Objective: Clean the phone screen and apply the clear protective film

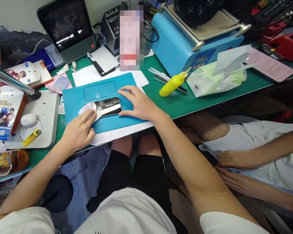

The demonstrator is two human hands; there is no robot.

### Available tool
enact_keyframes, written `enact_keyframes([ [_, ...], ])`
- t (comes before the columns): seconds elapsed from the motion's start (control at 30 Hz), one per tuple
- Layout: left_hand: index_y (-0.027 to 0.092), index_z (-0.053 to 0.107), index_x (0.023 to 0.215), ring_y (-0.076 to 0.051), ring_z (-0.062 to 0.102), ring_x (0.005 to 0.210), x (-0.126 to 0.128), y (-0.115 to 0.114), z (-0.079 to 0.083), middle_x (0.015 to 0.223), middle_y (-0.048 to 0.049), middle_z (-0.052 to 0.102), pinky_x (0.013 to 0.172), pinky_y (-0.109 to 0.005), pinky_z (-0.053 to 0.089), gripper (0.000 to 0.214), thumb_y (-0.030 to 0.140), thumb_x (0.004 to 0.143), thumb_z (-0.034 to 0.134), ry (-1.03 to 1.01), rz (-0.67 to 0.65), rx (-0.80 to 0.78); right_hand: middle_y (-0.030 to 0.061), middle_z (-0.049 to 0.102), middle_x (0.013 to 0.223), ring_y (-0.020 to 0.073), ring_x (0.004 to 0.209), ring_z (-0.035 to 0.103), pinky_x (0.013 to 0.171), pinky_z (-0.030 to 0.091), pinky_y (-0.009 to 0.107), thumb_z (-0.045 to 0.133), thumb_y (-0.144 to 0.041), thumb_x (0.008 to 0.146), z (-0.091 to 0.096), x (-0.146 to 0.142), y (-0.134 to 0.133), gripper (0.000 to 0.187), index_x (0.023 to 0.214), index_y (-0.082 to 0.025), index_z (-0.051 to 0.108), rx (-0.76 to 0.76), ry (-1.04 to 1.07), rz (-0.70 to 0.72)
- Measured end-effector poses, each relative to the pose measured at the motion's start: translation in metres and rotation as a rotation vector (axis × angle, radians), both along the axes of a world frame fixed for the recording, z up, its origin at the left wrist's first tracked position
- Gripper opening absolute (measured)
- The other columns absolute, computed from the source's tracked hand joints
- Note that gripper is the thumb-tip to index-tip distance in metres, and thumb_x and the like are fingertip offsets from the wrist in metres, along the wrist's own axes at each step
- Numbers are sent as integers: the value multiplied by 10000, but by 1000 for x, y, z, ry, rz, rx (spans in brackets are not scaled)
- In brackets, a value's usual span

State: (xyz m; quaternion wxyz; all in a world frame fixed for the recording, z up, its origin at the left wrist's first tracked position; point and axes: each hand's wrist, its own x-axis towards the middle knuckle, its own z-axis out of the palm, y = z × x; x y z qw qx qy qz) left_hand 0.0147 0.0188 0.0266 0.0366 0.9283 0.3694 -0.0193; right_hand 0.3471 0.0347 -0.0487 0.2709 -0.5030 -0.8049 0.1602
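Note:
On a blue mat [75,120] lies a shiny black smartphone [112,108], its glass reflecting a bright strip. My left hand [79,130] pinches a white tissue [91,106] and presses it on the phone's left part, which is hidden beneath. At the phone's right end, my right hand [141,104] has its thumb against the lower corner. Its other fingers are spread apart, with the fingertips close to the right edge of a clear, black-bordered screen glass [100,90]. That glass lies flat just behind the phone.
A yellow squeeze bottle [173,84] and tweezers [161,75] lie right of the mat, before a blue machine [171,42]. A tissue pack [216,79] is farther right. A grey plate [47,120] is at left. Another person's hands [236,162] rest at right.

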Motion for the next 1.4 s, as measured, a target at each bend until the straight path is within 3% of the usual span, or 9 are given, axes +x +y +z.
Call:
enact_keyframes([
  [0.1, 70, 561, 1680, -364, 554, 1652, -9, -25, 3, 1805, -200, 509, 1384, -547, 464, 643, 330, 1125, 364, -6, 150, -24, 194, 529, 1715, 479, 1578, 513, 1333, 432, 696, 872, -664, 907, 2, 1, -2, 1026, 1763, -263, 473, -20, 24, 9],
  [0.27, 43, 481, 1726, -394, 391, 1746, 10, -56, 3, 1848, -235, 397, 1433, -615, 366, 718, 505, 1182, 397, -23, 329, -106, 196, 537, 1700, 497, 1556, 524, 1314, 447, 717, 848, -686, 919, 3, 2, -5, 995, 1749, -263, 498, -28, 17, 8],
  [0.43, 50, 462, 1746, -359, 355, 1766, 29, -47, 0, 1868, -214, 354, 1450, -542, 341, 745, 552, 1197, 423, -71, 466, -152, 186, 579, 1657, 483, 1504, 567, 1279, 485, 716, 812, -656, 958, 1, -1, -7, 878, 1704, -267, 562, -15, 13, -9],
  [0.6, 175, 488, 1748, -333, 370, 1763, 32, -27, -2, 1878, -158, 366, 1415, -499, 405, 711, 602, 1179, 503, -123, 496, -125, 200, 578, 1670, 489, 1516, 563, 1286, 475, 721, 799, -708, 955, -1, -1, -4, 936, 1724, -246, 530, 2, 44, 2],
  [0.8, 125, 489, 1727, -415, 393, 1745, 45, -11, -9, 1847, -254, 401, 1364, -590, 447, 813, 712, 1165, 455, -121, 417, -50, 192, 588, 1668, 497, 1515, 561, 1276, 470, 741, 785, -754, 944, -1, 1, -2, 951, 1721, -265, 535, 6, 56, 12],
  [0.97, 51, 446, 1738, -455, 342, 1760, 91, -1, -17, 1849, -300, 375, 1419, -594, 326, 1011, 831, 1097, 488, -112, 76, -96, 199, 603, 1645, 509, 1497, 564, 1277, 457, 742, 802, -740, 920, -3, 4, -3, 969, 1717, -253, 542, 2, 63, 34],
  [1.1, -52, 436, 1716, -471, 325, 1762, 115, 4, -23, 1836, -353, 359, 1434, -555, 287, 1103, 833, 1065, 541, -55, -50, -115, 208, 590, 1664, 521, 1535, 541, 1288, 434, 764, 749, -814, 926, -10, 6, -9, 1029, 1753, -262, 488, 1, 58, 52],
  [1.27, 28, 377, 1778, -415, 272, 1792, 94, 5, -31, 1894, -252, 304, 1457, -535, 231, 1025, 755, 1079, 559, -62, -189, -140, 269, 636, 1588, 516, 1450, 629, 1212, 511, 759, 680, -826, 977, -12, 11, -15, 974, 1725, -224, 517, 68, 17, 33],
  [1.4, 90, 346, 1807, -387, 258, 1800, 61, 13, -30, 1916, -196, 277, 1459, -541, 240, 962, 729, 1107, 514, -61, -202, -157, 242, 649, 1596, 544, 1416, 659, 1184, 513, 802, 677, -828, 974, -8, 12, -19, 945, 1747, -321, 484, 65, -29, 46],
])
